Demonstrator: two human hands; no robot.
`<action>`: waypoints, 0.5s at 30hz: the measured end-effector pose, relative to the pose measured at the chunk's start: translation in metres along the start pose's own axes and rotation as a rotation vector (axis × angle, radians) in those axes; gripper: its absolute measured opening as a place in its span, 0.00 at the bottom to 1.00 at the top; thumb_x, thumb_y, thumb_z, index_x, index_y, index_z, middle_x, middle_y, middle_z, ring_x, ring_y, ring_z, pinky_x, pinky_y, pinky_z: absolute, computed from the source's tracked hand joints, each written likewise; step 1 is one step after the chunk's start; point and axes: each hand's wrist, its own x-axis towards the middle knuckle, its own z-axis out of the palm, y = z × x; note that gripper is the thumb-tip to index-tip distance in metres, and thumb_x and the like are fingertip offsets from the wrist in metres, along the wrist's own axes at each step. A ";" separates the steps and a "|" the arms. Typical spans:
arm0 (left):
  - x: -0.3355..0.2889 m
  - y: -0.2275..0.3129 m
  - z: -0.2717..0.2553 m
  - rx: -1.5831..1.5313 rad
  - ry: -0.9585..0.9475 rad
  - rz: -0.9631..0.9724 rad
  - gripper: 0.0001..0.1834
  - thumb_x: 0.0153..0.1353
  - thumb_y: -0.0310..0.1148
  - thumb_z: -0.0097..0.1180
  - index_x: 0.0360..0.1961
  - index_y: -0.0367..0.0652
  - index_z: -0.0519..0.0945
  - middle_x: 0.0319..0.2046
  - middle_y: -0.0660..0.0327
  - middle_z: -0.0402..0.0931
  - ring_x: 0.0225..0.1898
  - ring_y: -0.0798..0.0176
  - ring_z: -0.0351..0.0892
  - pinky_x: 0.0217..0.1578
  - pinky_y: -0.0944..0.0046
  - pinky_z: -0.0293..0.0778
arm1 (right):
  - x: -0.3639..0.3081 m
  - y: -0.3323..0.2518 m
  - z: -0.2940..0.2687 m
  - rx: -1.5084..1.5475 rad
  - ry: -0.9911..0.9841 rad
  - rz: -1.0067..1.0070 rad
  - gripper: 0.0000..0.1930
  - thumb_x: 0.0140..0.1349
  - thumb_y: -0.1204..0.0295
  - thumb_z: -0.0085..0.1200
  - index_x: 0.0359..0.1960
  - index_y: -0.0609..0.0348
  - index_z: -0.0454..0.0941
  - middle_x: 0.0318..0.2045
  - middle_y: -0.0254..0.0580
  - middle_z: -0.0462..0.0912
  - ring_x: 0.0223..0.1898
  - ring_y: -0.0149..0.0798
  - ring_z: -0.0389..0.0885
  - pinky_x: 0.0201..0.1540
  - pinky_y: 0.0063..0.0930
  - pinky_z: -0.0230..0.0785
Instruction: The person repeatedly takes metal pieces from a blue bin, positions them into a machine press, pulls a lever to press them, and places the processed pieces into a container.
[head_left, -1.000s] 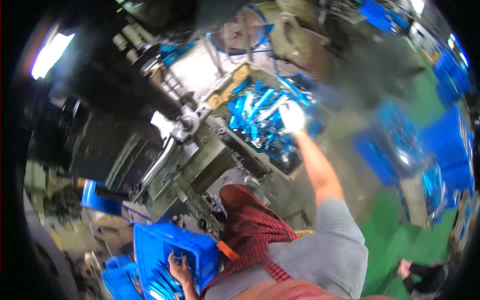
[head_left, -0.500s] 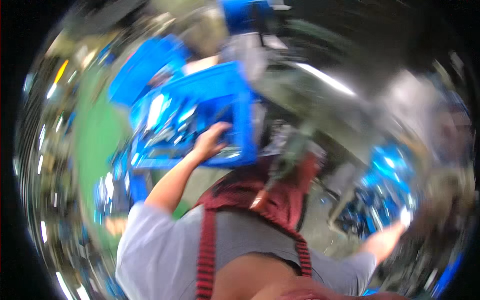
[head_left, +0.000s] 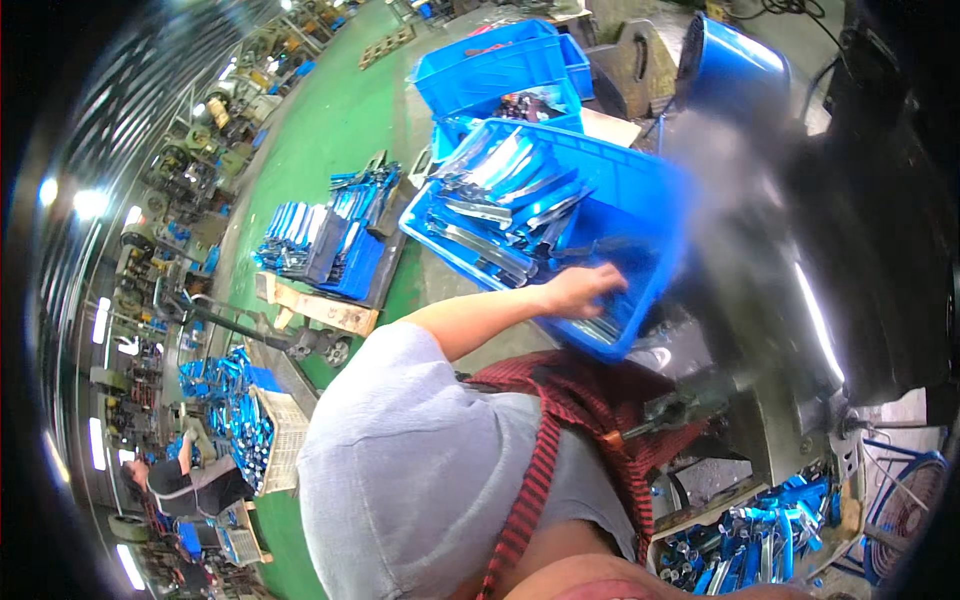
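Observation:
A large blue plastic bin (head_left: 640,190) stands in front of me, tilted in view. Long, thin metal strips with shiny blue and silver faces (head_left: 510,190) are heaped in its left part. My left hand (head_left: 585,291) reaches over the bin's near side toward its right part, where only a few strips lie low down. Its fingers are bent and look slightly apart, and no strip shows in them. My right hand and forearm are out of view. A dark metal machine (head_left: 800,270) stands close on my right, partly blurred.
Smaller blue bins (head_left: 490,70) are stacked behind. On the left, a wooden pallet (head_left: 320,308) bears blue crates of strips, near a pallet jack (head_left: 290,340). A crate of strips (head_left: 745,545) sits low right beside a fan (head_left: 900,510). Another person (head_left: 190,485) is at far left.
My view has turned left, so the bin now appears farther right. My left hand stays over the bin. The right hand, seen at the lower right before, has left the view.

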 end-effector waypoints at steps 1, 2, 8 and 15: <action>-0.005 -0.003 0.003 -0.019 0.066 0.044 0.24 0.37 0.27 0.53 0.42 0.47 0.66 0.40 0.58 0.65 0.33 0.52 0.71 0.32 0.58 0.69 | 0.024 -0.013 -0.019 0.007 0.184 -0.078 0.17 0.56 0.58 0.38 0.24 0.57 0.72 0.20 0.39 0.72 0.19 0.42 0.70 0.21 0.33 0.62; -0.009 -0.001 0.002 -0.013 0.041 -0.006 0.25 0.38 0.27 0.53 0.42 0.47 0.65 0.40 0.58 0.65 0.36 0.51 0.71 0.34 0.58 0.69 | 0.052 -0.027 -0.044 0.007 0.378 -0.149 0.16 0.55 0.59 0.39 0.24 0.58 0.72 0.19 0.40 0.72 0.18 0.42 0.70 0.20 0.33 0.62; -0.013 0.007 0.001 -0.012 0.050 -0.008 0.24 0.39 0.29 0.54 0.43 0.47 0.65 0.40 0.58 0.65 0.35 0.51 0.71 0.33 0.58 0.70 | 0.147 -0.071 -0.112 -0.063 -0.214 -0.278 0.18 0.55 0.56 0.39 0.31 0.57 0.74 0.24 0.38 0.75 0.24 0.45 0.73 0.25 0.36 0.64; -0.007 0.002 -0.002 -0.113 0.517 -0.044 0.23 0.42 0.32 0.60 0.40 0.44 0.65 0.38 0.54 0.67 0.38 0.49 0.70 0.35 0.59 0.69 | 0.061 -0.198 -0.337 1.714 -1.002 -0.319 0.16 0.49 0.79 0.44 0.42 0.62 0.69 0.40 0.44 0.75 0.42 0.37 0.72 0.46 0.28 0.63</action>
